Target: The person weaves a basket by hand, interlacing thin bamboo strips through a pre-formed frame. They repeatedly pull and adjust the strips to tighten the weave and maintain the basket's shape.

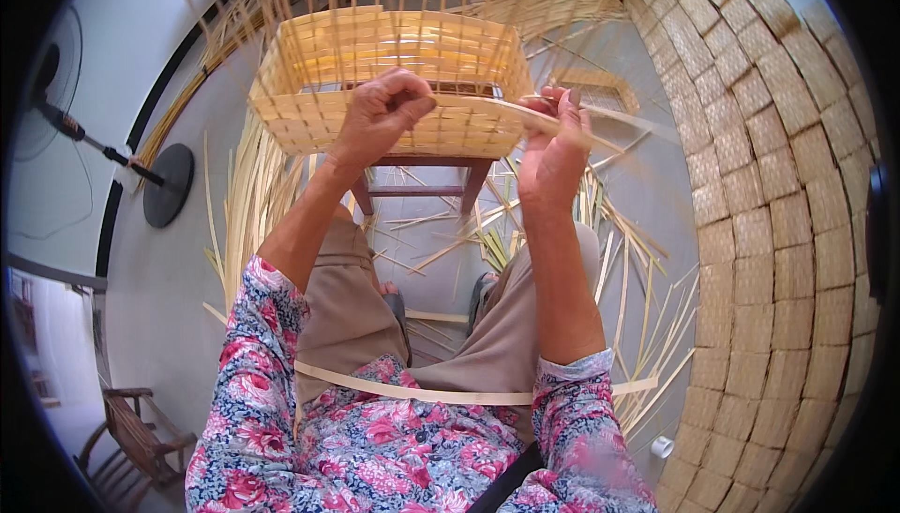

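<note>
A half-woven basket (319, 128) of pale bamboo strips rests on a dark red wooden stool (422, 164), its upright stakes rising above the walls. At the near rim, my left hand (386, 112) is closed in a pinch, with the fingertips at the weaving. My right hand (555, 147) is at the basket's near right corner, its fingers closed around a long flat bamboo strip (506, 112). That strip runs from the near wall through the right hand, and its loose end is blurred. What lies inside the left pinch is mostly hidden. Another strip (394, 389) lies across my lap.
Loose bamboo strips (258, 185) are piled left of the stool, with scraps (647, 307) scattered right. Stacked woven baskets (759, 232) form a wall at the right. A standing fan (169, 185) and a wooden chair (141, 438) are at the left. A rectangular woven piece (600, 82) lies beyond my right hand.
</note>
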The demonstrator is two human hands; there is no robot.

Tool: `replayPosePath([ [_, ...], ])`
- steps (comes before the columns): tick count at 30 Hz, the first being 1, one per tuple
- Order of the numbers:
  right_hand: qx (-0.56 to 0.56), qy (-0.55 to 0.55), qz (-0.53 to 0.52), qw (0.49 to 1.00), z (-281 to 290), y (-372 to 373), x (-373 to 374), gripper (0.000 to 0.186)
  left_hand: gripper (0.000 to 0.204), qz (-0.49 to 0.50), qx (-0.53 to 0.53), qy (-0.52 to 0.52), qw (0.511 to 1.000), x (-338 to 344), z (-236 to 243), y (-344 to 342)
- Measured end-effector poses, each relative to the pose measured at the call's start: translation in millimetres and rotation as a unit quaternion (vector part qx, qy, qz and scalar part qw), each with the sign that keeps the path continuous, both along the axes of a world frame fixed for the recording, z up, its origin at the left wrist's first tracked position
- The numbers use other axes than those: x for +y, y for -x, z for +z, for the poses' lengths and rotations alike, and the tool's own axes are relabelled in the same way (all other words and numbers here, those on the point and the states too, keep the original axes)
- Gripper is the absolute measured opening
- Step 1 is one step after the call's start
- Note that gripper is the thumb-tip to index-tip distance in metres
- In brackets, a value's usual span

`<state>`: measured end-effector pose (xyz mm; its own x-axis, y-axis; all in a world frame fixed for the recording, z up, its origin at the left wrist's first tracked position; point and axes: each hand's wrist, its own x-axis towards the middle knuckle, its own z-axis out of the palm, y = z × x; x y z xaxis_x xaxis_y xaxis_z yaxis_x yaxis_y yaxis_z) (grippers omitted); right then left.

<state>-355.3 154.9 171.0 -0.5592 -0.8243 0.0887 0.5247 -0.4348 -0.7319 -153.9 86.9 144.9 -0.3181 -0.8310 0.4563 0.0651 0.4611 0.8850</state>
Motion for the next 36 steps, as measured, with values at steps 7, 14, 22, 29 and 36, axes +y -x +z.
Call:
replayPosePath([
  [7, -0.015, 0.023, 0.005, 1.000, -6, -14, 13, 0.016, 0.002, 0.180, -0.168, 0.158, 0.956, -8, 6, 26],
  [14, 0.499, 0.064, -0.123, 0.855, -15, 38, 7, 0.079, 0.005, 0.205, -0.367, 0.265, 0.868, -9, 14, 14],
  [22, 0.768, 0.026, -0.100, 0.631, -24, 40, 4, 0.014, 0.016, 0.241, -0.207, 0.142, 0.938, 28, 25, -46],
  [29, 0.759, 0.057, 0.001, 0.649, -15, 17, 9, 0.009, 0.036, 0.173, -0.241, 0.300, 0.907, 77, 20, -4],
  [36, 0.751, 0.040, 0.056, 0.657, -15, -7, 19, 0.011, 0.018, 0.154, -0.333, 0.281, 0.887, 51, 4, -2],
])
